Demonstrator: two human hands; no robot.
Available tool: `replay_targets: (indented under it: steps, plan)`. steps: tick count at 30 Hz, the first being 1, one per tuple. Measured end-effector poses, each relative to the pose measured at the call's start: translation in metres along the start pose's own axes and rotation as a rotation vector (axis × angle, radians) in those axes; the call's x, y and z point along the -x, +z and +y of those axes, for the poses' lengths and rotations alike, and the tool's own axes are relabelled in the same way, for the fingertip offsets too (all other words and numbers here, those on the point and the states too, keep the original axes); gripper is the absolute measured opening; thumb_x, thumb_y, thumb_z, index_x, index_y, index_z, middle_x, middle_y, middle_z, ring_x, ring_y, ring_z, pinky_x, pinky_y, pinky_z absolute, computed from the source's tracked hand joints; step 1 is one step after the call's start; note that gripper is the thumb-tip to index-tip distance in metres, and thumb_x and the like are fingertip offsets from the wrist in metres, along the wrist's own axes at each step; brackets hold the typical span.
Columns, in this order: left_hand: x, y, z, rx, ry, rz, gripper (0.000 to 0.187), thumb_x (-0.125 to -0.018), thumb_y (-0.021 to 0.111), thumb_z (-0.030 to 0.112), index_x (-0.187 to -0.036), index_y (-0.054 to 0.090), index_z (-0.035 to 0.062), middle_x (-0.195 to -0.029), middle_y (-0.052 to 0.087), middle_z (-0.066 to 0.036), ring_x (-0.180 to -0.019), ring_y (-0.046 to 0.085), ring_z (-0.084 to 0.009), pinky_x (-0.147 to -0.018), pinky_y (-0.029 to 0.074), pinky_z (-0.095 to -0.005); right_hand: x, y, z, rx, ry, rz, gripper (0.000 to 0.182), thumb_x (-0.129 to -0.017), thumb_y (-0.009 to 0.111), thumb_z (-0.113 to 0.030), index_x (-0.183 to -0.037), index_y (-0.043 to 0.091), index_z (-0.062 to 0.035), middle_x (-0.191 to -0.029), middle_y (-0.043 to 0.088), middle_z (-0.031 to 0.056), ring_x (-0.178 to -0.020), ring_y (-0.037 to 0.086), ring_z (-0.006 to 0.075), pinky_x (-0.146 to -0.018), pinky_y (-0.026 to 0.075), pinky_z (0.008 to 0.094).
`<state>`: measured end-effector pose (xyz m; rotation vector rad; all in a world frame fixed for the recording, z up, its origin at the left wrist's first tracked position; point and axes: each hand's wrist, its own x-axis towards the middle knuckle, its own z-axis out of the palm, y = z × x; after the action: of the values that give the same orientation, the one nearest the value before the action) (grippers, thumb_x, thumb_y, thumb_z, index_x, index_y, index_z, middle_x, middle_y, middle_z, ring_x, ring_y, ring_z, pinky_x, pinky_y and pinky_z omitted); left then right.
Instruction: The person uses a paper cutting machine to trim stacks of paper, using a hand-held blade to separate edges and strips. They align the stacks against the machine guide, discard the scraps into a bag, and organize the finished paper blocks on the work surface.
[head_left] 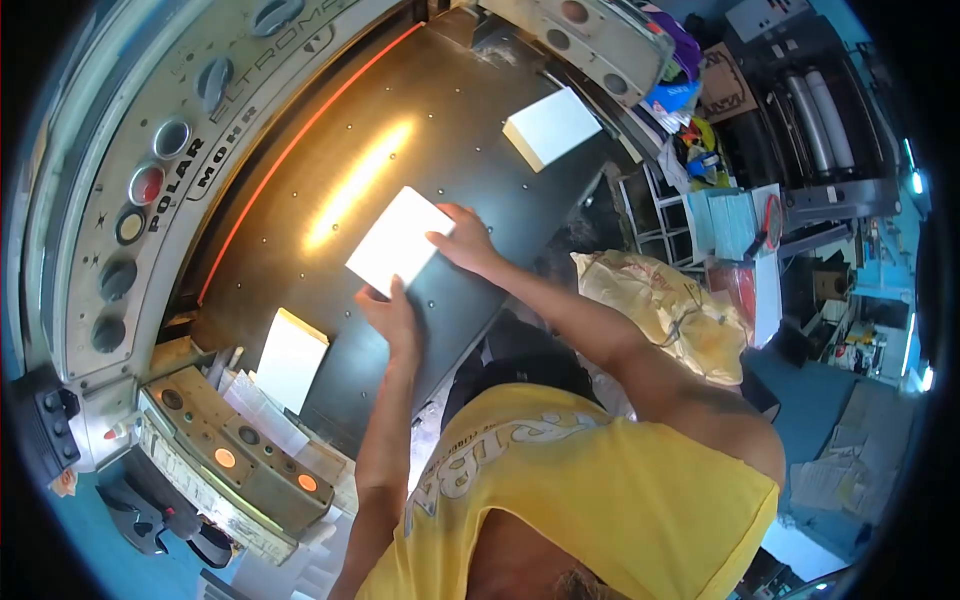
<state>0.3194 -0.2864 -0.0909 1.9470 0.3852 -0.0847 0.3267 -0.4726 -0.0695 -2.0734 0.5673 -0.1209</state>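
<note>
A white paper stack (400, 240) lies on the dark metal cutter table (430, 350), between my two hands. My left hand (390, 318) is closed on its near corner, with the thumb on top and the fingers at the edge. At the right corner my right hand (465, 240) grips the same stack, thumb over the top face; its other fingers are partly hidden behind the edge. Two more stacks rest apart from my hands: one white stack (555, 125) at the upper right and another white stack (290, 358) at the lower left.
A red light line (310, 155) crosses the table before the machine's front panel (150, 200), which carries knobs and buttons. A side control box (235, 450) has lit orange buttons. A crumpled yellowish bag (660, 310) sits right of my arm, near shelves of supplies.
</note>
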Motion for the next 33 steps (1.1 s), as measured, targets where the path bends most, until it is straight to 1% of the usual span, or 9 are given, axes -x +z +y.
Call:
replay_targets:
  steps: [6, 8, 11, 19, 21, 22, 25, 28, 33]
  plan:
    - [0.055, 0.053, -0.007, -0.095, 0.071, -0.22, 0.046, -0.084, 0.081, 0.016, -0.116, 0.052, -0.0009, -0.105, 0.063, -0.014, -0.097, 0.061, -0.0223, -0.086, 0.05, -0.0372, 0.063, -0.083, 0.05, -0.046, -0.015, 0.203, 0.044, -0.081, 0.076, -0.018, -0.12, 0.066, 0.001, -0.104, 0.072, 0.0231, -0.097, 0.07, 0.0411, -0.09, 0.054, 0.0432]
    - [0.07, 0.077, 0.022, -0.046, 0.0, -0.294, 0.049, -0.079, 0.082, 0.018, -0.113, 0.052, -0.003, -0.107, 0.059, -0.021, -0.103, 0.059, -0.0349, -0.093, 0.047, -0.0455, 0.05, -0.101, 0.086, -0.106, 0.041, 0.201, 0.044, -0.082, 0.076, -0.016, -0.121, 0.066, 0.0017, -0.104, 0.072, 0.0234, -0.097, 0.071, 0.0383, -0.089, 0.054, 0.0428]
    - [0.089, 0.119, 0.036, -0.135, 0.064, -0.287, 0.053, -0.079, 0.082, 0.019, -0.115, 0.05, -0.003, -0.109, 0.057, -0.021, -0.109, 0.055, -0.0374, -0.096, 0.045, -0.0461, 0.03, -0.139, 0.104, -0.101, -0.013, 0.217, 0.042, -0.084, 0.076, -0.016, -0.12, 0.065, 0.0034, -0.102, 0.073, 0.0206, -0.093, 0.072, 0.0305, -0.087, 0.055, 0.0401]
    - [0.107, 0.138, 0.065, -0.204, -0.071, -0.249, 0.055, -0.082, 0.081, 0.022, -0.122, 0.049, -0.0008, -0.119, 0.059, -0.02, -0.107, 0.063, -0.0328, -0.091, 0.053, -0.0438, 0.014, -0.179, 0.12, -0.08, 0.112, 0.001, 0.047, -0.091, 0.075, -0.016, -0.131, 0.059, 0.0023, -0.116, 0.069, 0.0148, -0.105, 0.067, 0.0227, -0.094, 0.052, 0.0351]
    - [0.108, 0.116, 0.081, -0.066, -0.195, -0.32, 0.061, -0.084, 0.081, 0.025, -0.13, 0.049, 0.0013, -0.125, 0.06, -0.019, -0.119, 0.061, -0.0304, -0.095, 0.053, -0.0433, 0.018, -0.179, 0.127, -0.139, 0.043, 0.051, 0.056, -0.09, 0.078, -0.021, -0.135, 0.055, 0.0022, -0.121, 0.066, 0.0169, -0.11, 0.064, 0.0264, -0.097, 0.049, 0.0377]
    - [0.107, 0.103, 0.088, -0.016, -0.238, -0.314, 0.062, -0.085, 0.081, 0.026, -0.132, 0.049, 0.0013, -0.126, 0.061, -0.018, -0.12, 0.061, -0.0292, -0.096, 0.053, -0.0429, 0.019, -0.181, 0.131, 0.111, -0.2, 0.181, 0.057, -0.091, 0.077, -0.021, -0.137, 0.053, 0.0024, -0.125, 0.062, 0.0194, -0.115, 0.059, 0.0319, -0.101, 0.046, 0.042]
    - [0.093, 0.05, 0.048, -0.047, -0.039, -0.115, 0.063, -0.087, 0.081, 0.026, -0.136, 0.05, 0.0033, -0.123, 0.062, -0.017, -0.114, 0.065, -0.0269, -0.09, 0.056, -0.0411, 0.027, -0.194, 0.069, 0.071, -0.459, 0.165, 0.052, -0.09, 0.076, -0.013, -0.136, 0.055, 0.0006, -0.13, 0.057, 0.0203, -0.12, 0.054, 0.035, -0.103, 0.044, 0.0439]
    - [0.077, -0.035, 0.006, 0.019, -0.121, 0.302, 0.058, -0.082, 0.082, 0.025, -0.13, 0.056, 0.0038, -0.113, 0.065, -0.015, -0.101, 0.065, -0.026, -0.084, 0.056, -0.0393, 0.029, -0.179, 0.028, 0.045, -0.644, -0.015, 0.048, -0.091, 0.074, -0.008, -0.134, 0.056, 0.0006, -0.128, 0.058, 0.0193, -0.12, 0.056, 0.0343, -0.103, 0.045, 0.0423]
    - [0.038, -0.201, -0.071, -0.364, -0.011, 0.786, 0.061, -0.084, 0.08, 0.031, -0.129, 0.057, -0.0035, -0.12, 0.064, -0.018, -0.114, 0.061, -0.0325, -0.102, 0.048, -0.0427, 0.025, -0.077, 0.003, -0.15, -0.477, -0.542, 0.051, -0.088, 0.079, -0.018, -0.132, 0.058, -0.0029, -0.115, 0.065, 0.0154, -0.103, 0.066, 0.0274, -0.09, 0.054, 0.0373]
